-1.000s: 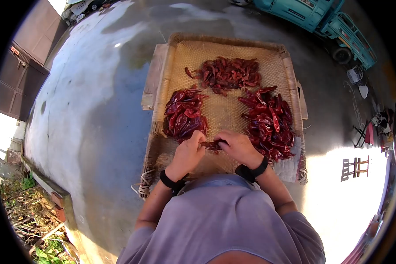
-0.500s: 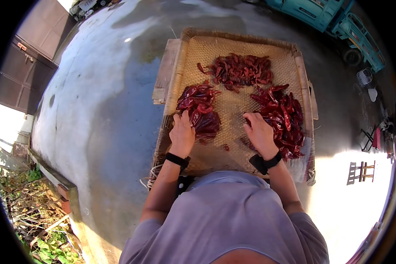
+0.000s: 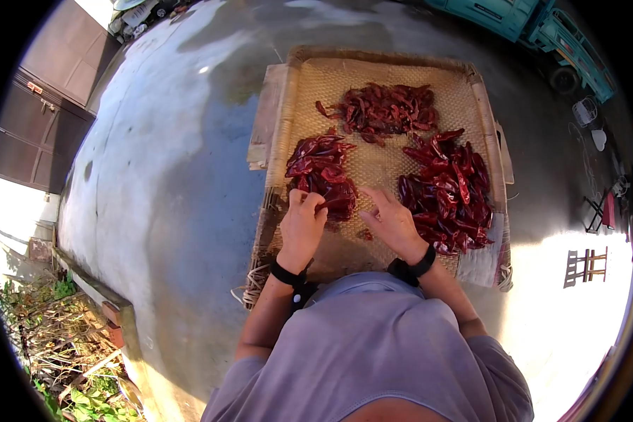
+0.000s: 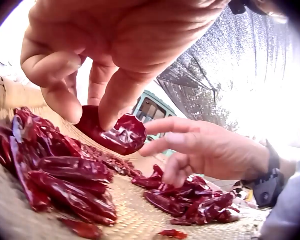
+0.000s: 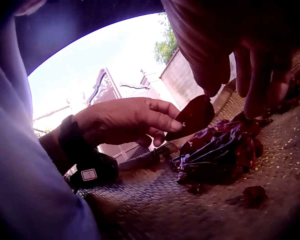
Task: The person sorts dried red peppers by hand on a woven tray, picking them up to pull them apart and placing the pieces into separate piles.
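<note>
The pepper point(image 4: 117, 134) is held up above the tray point(image 3: 366, 167), by the near end of the left pile point(image 3: 318, 158). In the left wrist view its long axis slopes from upper left down to lower right, and its crinkled, pale-rimmed end faces the right hand point(image 3: 394, 225). In the right wrist view it slants upward from the fingertips, its broad, rounded end uppermost.

The left hand point(image 3: 302, 228) pinches the pepper between thumb and fingers, clamped on the end away from the right hand. The right hand has its thumb and index finger apart and stretched toward the pepper's free end, its other fingers loosely bent; it grips nothing. Whether its fingertips touch the pepper I cannot tell.

The right pile point(image 3: 457, 200) lies beside the right hand, the far pile point(image 3: 390, 109) beyond both hands. A small red scrap point(image 4: 173, 233) lies on the weave near the left pile.

From the head view the pepper is hard to pick out against the left pile. The left hand covers its gripped end in the left wrist view, and the right hand is dark and cut off by the frame in its own wrist view
</note>
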Motion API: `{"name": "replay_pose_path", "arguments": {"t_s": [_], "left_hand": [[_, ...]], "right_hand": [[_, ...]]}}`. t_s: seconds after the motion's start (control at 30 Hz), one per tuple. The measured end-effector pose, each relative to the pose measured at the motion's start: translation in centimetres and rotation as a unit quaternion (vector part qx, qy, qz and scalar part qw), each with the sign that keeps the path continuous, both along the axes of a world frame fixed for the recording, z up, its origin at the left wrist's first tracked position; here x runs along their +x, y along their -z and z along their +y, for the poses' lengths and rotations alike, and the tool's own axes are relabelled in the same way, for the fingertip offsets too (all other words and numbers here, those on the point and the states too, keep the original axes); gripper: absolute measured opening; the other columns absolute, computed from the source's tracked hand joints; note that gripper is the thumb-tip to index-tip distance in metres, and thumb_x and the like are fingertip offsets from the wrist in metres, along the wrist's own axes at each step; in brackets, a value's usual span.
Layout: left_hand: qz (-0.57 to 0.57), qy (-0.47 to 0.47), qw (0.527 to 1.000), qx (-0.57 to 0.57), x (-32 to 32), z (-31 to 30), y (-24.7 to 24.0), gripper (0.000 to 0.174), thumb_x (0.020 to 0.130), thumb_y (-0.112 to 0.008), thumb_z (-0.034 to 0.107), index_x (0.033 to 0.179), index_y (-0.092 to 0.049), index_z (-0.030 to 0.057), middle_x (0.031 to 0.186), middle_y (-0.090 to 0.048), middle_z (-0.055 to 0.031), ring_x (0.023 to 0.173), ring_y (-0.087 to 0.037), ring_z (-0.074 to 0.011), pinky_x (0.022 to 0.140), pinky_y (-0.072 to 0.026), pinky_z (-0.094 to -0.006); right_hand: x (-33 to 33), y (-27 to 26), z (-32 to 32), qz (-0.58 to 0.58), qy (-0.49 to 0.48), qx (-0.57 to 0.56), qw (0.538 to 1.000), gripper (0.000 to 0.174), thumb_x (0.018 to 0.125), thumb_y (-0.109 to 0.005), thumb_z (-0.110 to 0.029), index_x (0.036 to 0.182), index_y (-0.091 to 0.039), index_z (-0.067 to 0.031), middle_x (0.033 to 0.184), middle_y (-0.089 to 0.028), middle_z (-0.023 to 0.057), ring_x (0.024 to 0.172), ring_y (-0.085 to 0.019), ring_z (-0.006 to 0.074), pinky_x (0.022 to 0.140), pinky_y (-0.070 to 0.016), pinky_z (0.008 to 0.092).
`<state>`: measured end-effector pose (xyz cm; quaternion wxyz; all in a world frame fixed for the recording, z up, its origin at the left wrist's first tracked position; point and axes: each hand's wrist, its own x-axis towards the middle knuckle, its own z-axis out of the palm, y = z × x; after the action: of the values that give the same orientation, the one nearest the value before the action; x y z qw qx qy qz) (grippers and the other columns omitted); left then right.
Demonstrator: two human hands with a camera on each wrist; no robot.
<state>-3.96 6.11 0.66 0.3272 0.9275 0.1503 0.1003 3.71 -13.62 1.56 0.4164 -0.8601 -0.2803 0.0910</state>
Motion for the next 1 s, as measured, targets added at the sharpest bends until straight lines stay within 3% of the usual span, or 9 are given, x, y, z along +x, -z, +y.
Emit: {"name": "replay_pose_path", "arguments": {"t_s": [0.1,0.2,0.3,0.4,0.43,0.5,0.6,0.83,1.0], "left_hand": [[0.002,0.064,0.996,-0.062,-0.3,-1.2,-0.4,0.019,0.086,-0.068,0.011,0.103,-0.063,0.0056,0.095,-0.062,-0.0146,0.091,-0.063,-0.0345,0.077,-0.0493,-0.0422],[0.025,0.081,0.992,-0.097,-0.4,-1.3,1.2,0.022,0.085,-0.069,0.011,0.106,-0.064,0.0062,0.104,-0.061,-0.0144,0.091,-0.064,-0.0341,0.079,-0.0499,-0.041],[0.02,0.042,0.996,-0.074,-0.4,-1.4,1.6,0.025,0.086,-0.07,0.013,0.109,-0.064,0.0065,0.119,-0.058,-0.0143,0.091,-0.064,-0.0339,0.081,-0.0507,-0.0395],[0.012,0.031,0.998,-0.048,0.2,-0.7,2.6,0.027,0.086,-0.07,0.014,0.111,-0.064,0.0066,0.133,-0.053,-0.0149,0.097,-0.064,-0.0342,0.084,-0.0508,-0.0396],[0.071,0.048,0.995,-0.054,0.5,-0.4,2.2,0.024,0.086,-0.069,0.013,0.11,-0.065,0.0087,0.138,-0.051,-0.014,0.096,-0.066,-0.035,0.081,-0.0532,-0.0433],[0.062,0.071,0.995,-0.023,0.5,-0.1,4.1,0.025,0.086,-0.068,0.013,0.111,-0.065,0.0079,0.138,-0.05,-0.0133,0.097,-0.066,-0.0347,0.083,-0.0528,-0.0432],[0.036,0.089,0.995,0.003,0.6,-0.5,5.5,0.026,0.087,-0.067,0.012,0.112,-0.066,0.006,0.137,-0.051,-0.0121,0.1,-0.065,-0.0346,0.084,-0.0523,-0.0427],[0.055,0.157,0.982,-0.084,0.7,-1.8,2.1,0.023,0.089,-0.063,0.009,0.11,-0.066,0.0003,0.126,-0.055,-0.0151,0.107,-0.061,-0.0336,0.088,-0.05,-0.0383],[-0.029,0.214,0.971,-0.101,-0.1,-2.2,3.0,0.022,0.088,-0.063,0.008,0.108,-0.066,-0.0008,0.123,-0.056,-0.0141,0.104,-0.062,-0.0312,0.087,-0.0505,-0.0374]], "right_hand": [[0.3,1.3,0.0,-0.05,-0.083,0.067,0.993,0.028,0.091,-0.066,-0.012,0.118,-0.063,-0.0092,0.106,-0.066,0.0141,0.086,-0.066,0.035,0.076,-0.054,0.0407],[0.5,2.6,-0.3,-0.024,-0.105,0.063,0.992,0.027,0.092,-0.064,-0.011,0.119,-0.064,-0.0095,0.105,-0.067,0.0142,0.089,-0.066,0.0348,0.076,-0.0531,0.0408],[0.8,2.6,-1.3,0.004,-0.029,0.04,0.999,0.023,0.093,-0.062,-0.009,0.116,-0.065,-0.0086,0.106,-0.066,0.0132,0.088,-0.066,0.0343,0.076,-0.053,0.0399],[1.8,1.7,-3.2,-0.091,0.085,0.009,0.992,0.023,0.093,-0.061,-0.008,0.116,-0.064,-0.0087,0.11,-0.063,0.0125,0.086,-0.065,0.0339,0.075,-0.0529,0.0389],[1.8,1.7,-3.6,-0.089,0.135,-0.004,0.987,0.025,0.093,-0.062,-0.008,0.118,-0.063,-0.0089,0.113,-0.061,0.0113,0.084,-0.065,0.0318,0.074,-0.0531,0.0385],[1.6,1.4,-4.1,-0.093,0.218,-0.03,0.971,0.03,0.092,-0.064,-0.009,0.122,-0.059,-0.01,0.123,-0.057,0.0078,0.08,-0.065,0.0247,0.072,-0.0536,0.0373],[1.3,0.9,-4.7,-0.095,0.227,-0.03,0.969,0.031,0.092,-0.064,-0.009,0.122,-0.059,-0.0099,0.126,-0.055,0.0066,0.079,-0.065,0.0219,0.072,-0.0538,0.0369],[0.0,1.8,-3.6,0.03,0.054,0.048,0.997,0.033,0.093,-0.063,-0.01,0.126,-0.058,-0.01,0.123,-0.057,0.0093,0.083,-0.066,0.024,0.076,-0.0533,0.0365],[0.3,3.1,-3.4,0.004,-0.035,0.056,0.998,0.029,0.091,-0.063,-0.009,0.12,-0.063,-0.0067,0.109,-0.064,0.0132,0.088,-0.065,0.0313,0.08,-0.0519,0.0388]]}}
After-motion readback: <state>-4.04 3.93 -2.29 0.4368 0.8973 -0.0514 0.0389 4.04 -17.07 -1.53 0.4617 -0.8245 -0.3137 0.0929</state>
